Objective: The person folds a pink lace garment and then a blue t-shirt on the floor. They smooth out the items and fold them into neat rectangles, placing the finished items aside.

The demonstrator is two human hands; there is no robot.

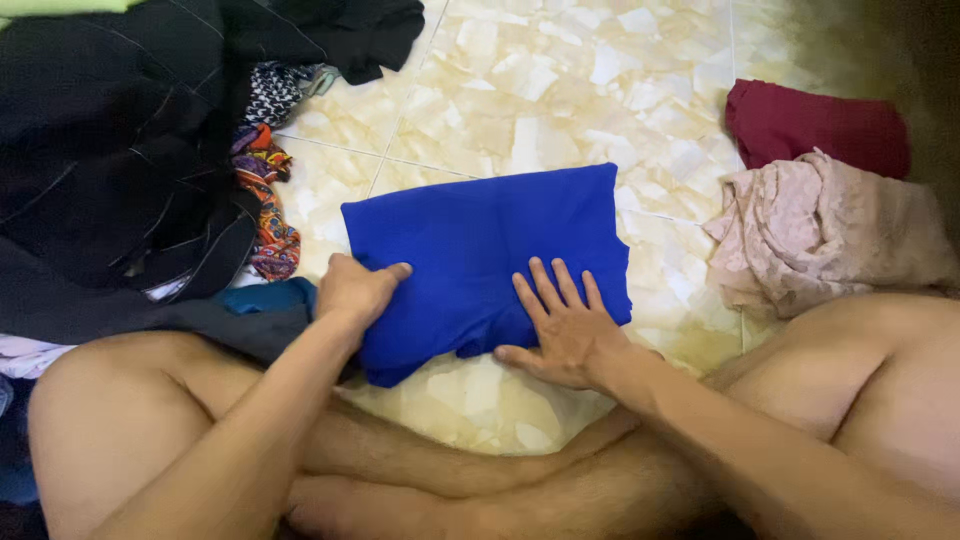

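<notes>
A folded bright blue cloth point(480, 245) lies on the pale marble-tile floor point(560, 90) in front of my crossed legs. My left hand point(355, 290) grips the cloth's near left edge, fingers curled around it. My right hand point(560, 325) lies flat on the cloth's near right part, fingers spread apart and palm down.
A heap of dark clothes point(110, 150) with a colourful patterned piece point(268, 200) fills the left side. At the right lie a folded dark red garment point(815, 125) and a pink lace garment point(820, 235). My bare knees frame the lower corners.
</notes>
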